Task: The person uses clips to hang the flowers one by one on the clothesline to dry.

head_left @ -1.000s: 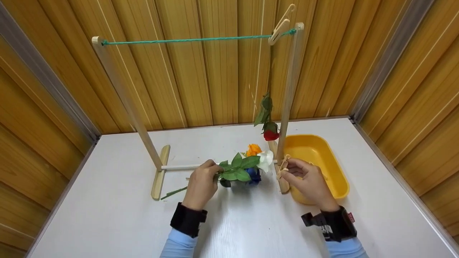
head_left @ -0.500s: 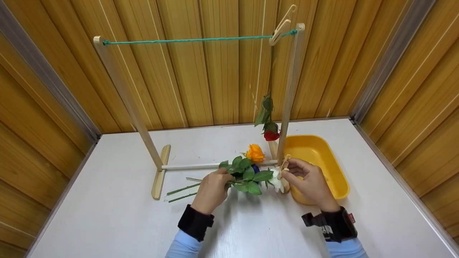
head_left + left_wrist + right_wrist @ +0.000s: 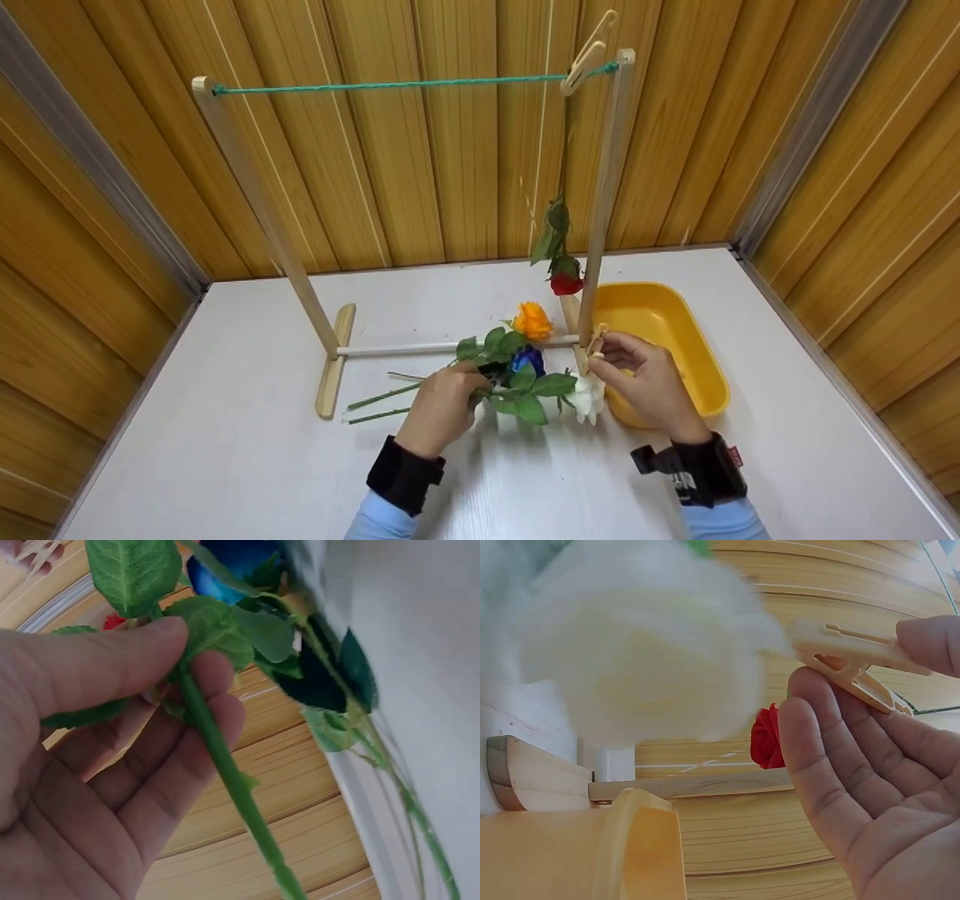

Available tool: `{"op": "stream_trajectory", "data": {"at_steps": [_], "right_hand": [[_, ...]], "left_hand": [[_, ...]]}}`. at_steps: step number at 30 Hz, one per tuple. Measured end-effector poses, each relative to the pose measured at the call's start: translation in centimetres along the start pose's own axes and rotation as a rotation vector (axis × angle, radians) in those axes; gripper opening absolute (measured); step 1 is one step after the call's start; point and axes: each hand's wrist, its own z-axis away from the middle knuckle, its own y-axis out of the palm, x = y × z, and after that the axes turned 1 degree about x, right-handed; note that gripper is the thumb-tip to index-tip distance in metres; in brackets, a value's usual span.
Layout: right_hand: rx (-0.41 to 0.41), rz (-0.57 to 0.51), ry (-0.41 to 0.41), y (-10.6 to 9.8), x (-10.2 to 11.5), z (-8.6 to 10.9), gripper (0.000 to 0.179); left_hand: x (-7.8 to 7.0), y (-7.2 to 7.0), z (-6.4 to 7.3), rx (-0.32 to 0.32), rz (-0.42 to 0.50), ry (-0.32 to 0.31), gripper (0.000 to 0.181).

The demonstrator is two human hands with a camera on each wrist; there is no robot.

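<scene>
My left hand (image 3: 442, 409) pinches the green stem (image 3: 232, 772) of a white rose (image 3: 587, 399) between thumb and fingers, just below its leaves. The bloom points right, toward my right hand (image 3: 651, 386), and looks large and blurred in the right wrist view. Thumb and fingers of the right hand pinch a pale plastic clothespin (image 3: 847, 664) beside the yellow basin. Beyond the left hand lie a blue rose (image 3: 527, 361) and an orange rose (image 3: 532, 321), by the rack's low bar. A red rose (image 3: 566, 279) hangs bloom-down from the line, its stem end at another clothespin (image 3: 585, 67).
A wooden rack with a left post (image 3: 259, 195) and a right post (image 3: 609, 195) carries a green cord (image 3: 405, 82). The yellow basin (image 3: 716, 367) stands at the right post's foot. Wood-patterned panels (image 3: 465, 172) enclose the white table (image 3: 225, 465) behind and at both sides.
My left hand has moved right and a little nearer, drawing the white rose away from the others; its bloom swung toward the front. The right hand with the clothespin has stayed put.
</scene>
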Motion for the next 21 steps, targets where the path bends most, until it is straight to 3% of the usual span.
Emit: {"op": "stream_trajectory", "data": {"at_steps": [3, 7, 13, 16, 21], "right_hand": [[0.003, 0.003, 0.011, 0.0, 0.0, 0.0, 0.024], [-0.005, 0.016, 0.026, -0.1, 0.1, 0.0, 0.024], [-0.008, 0.015, 0.015, -0.1, -0.2, -0.1, 0.024], [-0.009, 0.013, 0.003, 0.0, -0.2, 0.0, 0.024], [-0.012, 0.017, 0.000, 0.1, 0.0, 0.0, 0.025]], "left_hand": [[-0.3, -0.7, 0.0, 0.000, 0.003, 0.009, 0.031], [-0.7, -1.2, 0.0, 0.052, 0.023, 0.012, 0.033], [-0.7, -0.2, -0.1, 0.154, 0.056, 0.029, 0.038], [-0.3, 0.8, -0.1, 0.134, 0.064, -0.015, 0.031], [0.6, 2.4, -0.1, 0.040, 0.022, -0.096, 0.024]]}}
